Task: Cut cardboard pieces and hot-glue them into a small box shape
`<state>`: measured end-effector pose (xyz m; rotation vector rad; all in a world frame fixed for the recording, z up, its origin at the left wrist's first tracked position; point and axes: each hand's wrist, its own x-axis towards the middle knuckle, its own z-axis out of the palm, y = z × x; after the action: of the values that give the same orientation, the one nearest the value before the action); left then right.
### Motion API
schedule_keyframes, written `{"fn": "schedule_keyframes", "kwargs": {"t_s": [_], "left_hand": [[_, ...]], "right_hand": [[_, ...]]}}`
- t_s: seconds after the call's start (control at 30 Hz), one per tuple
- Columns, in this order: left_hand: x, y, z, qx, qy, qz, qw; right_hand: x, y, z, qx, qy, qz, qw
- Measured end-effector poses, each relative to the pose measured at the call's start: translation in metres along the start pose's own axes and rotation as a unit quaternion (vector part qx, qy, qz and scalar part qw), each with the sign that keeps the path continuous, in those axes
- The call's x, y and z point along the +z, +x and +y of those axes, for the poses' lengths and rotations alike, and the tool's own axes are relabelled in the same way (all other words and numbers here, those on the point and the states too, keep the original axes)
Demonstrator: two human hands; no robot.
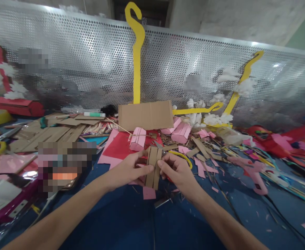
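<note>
Between my hands, over the blue table, is a small brown cardboard piece (152,173) made of narrow strips side by side. My left hand (127,170) grips its left edge, the thumb lying across the front. At its right edge my right hand (177,170) pinches it with thumb and fingertips. Just beyond stands a small pink paper-covered box (138,139) on red and pink paper sheets (113,148). Scissors with a yellow handle (186,158) lie partly hidden behind my right hand. A pink paper scrap (149,193) shows below the cardboard piece.
A plain cardboard box (145,116) with a tall yellow hook shape (136,66) stands at the back, before a perforated metal panel (95,62). A pink glue gun (254,172) with its cord lies right. Cardboard sheets (48,133) and a purple case (14,205) are left.
</note>
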<state>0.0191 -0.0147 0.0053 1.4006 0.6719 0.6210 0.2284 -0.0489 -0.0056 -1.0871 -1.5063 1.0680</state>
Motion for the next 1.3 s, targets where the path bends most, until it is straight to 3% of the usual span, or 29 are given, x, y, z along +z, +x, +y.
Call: {"fn": "schedule_keyframes", "kwargs": {"t_s": [0.4,0.67,0.8,1.0,1.13,1.3], "left_hand": [[-0.0008,0.0019,-0.0008,-0.001,0.001,0.013,1.000],[-0.0014,0.0047,-0.0008,-0.030,0.024,0.076,0.996],[-0.0005,0.0050,-0.0003,-0.031,0.022,0.079,0.996],[0.0003,0.0053,0.0024,-0.034,0.024,0.088,0.995],[0.0018,0.0045,0.0048,-0.039,0.033,0.083,0.995],[0.0011,0.0060,0.0035,0.008,0.026,0.108,0.994]], "right_hand": [[0.0024,-0.0004,-0.0028,0.000,0.012,0.009,1.000],[0.0035,0.0001,-0.0035,0.013,0.198,0.067,0.978],[0.0025,0.0002,-0.0017,0.030,0.167,0.099,0.980],[0.0039,-0.0013,-0.0015,0.056,0.191,0.093,0.975],[0.0044,-0.0002,-0.0011,0.045,0.196,0.078,0.976],[0.0020,0.0035,0.0013,0.016,0.182,0.094,0.979]]}}
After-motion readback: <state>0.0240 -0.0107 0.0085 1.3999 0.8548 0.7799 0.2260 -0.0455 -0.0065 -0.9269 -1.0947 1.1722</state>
